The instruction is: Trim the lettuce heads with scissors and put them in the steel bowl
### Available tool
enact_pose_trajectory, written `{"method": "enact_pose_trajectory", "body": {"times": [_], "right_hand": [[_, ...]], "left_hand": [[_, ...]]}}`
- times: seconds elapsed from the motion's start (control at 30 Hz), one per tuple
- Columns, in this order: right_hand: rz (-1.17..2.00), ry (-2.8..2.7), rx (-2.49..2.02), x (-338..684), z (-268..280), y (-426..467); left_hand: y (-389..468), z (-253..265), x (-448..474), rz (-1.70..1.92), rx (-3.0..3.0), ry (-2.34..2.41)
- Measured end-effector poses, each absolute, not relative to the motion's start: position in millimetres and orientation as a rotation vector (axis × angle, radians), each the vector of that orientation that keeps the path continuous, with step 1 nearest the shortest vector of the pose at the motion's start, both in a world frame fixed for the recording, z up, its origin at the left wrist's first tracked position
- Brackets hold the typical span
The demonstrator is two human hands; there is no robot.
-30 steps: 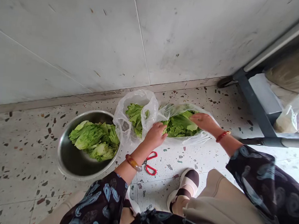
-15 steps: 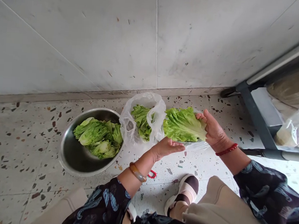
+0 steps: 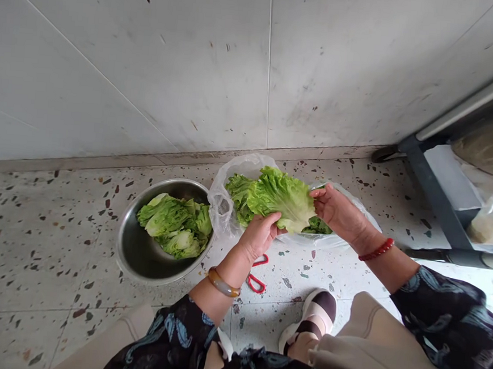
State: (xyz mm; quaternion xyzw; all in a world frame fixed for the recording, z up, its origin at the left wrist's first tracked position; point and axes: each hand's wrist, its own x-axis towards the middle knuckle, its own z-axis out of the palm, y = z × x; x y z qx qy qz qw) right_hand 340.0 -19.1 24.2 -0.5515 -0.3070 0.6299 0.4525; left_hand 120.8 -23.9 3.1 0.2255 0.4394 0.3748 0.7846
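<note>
A broad green lettuce leaf (image 3: 286,199) is stretched between my two hands, above the plastic bags. My right hand (image 3: 336,213) pinches its pale stem end, with the fingertips curled at the edge. On the near edge, my left hand (image 3: 262,236) grips the leaf, thumb on top and fingers beneath. Under the leaf's left side, more lettuce (image 3: 238,192) lies in an open clear plastic bag (image 3: 223,211). A second plastic bag (image 3: 340,241) rests below my right hand, with some greens (image 3: 318,225) showing in it; the leaf and hand partly cover it.
Left of the bags, a steel basin (image 3: 136,255) holds lettuce (image 3: 177,222). Red-handled scissors (image 3: 256,283) lie on the speckled floor (image 3: 32,247) near my left wrist, partly hidden. A wheeled rack (image 3: 436,194) with bagged goods stands at the right. A wall (image 3: 187,72) rises behind.
The leaf has moved left over the first bag, uncovering greens in the second. My left hand has closed on its near edge. My right hand has shifted left with it.
</note>
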Motion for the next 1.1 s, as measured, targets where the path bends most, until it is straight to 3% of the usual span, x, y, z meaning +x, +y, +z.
{"method": "enact_pose_trajectory", "body": {"times": [0.1, 0.23, 0.37, 0.53, 0.8, 1.1], "right_hand": [[1.431, -0.948, -1.407, 338.6, 30.3, -24.4], [1.644, -1.18, -1.253, 323.8, 35.4, -30.7], [1.619, -0.914, -1.224, 318.9, 19.6, -24.5], [1.641, -0.522, -1.247, 344.7, 0.3, -15.9], [1.713, -0.479, -1.177, 338.9, 9.0, -15.5], [1.727, -0.508, -1.192, 332.2, 8.2, -12.7]], "left_hand": [[-22.4, 0.1, 118.9, 0.831, 0.674, 1.084], [-26.9, 1.0, 123.5, 0.761, 1.201, 1.109], [-32.2, 5.7, 126.7, 0.712, 1.562, 1.043], [-20.8, 4.4, 113.9, 0.817, 1.29, 1.169], [-15.0, 6.4, 110.3, 0.731, 0.753, 0.872], [-17.7, 16.6, 114.4, 0.724, 0.714, 0.83]]}}
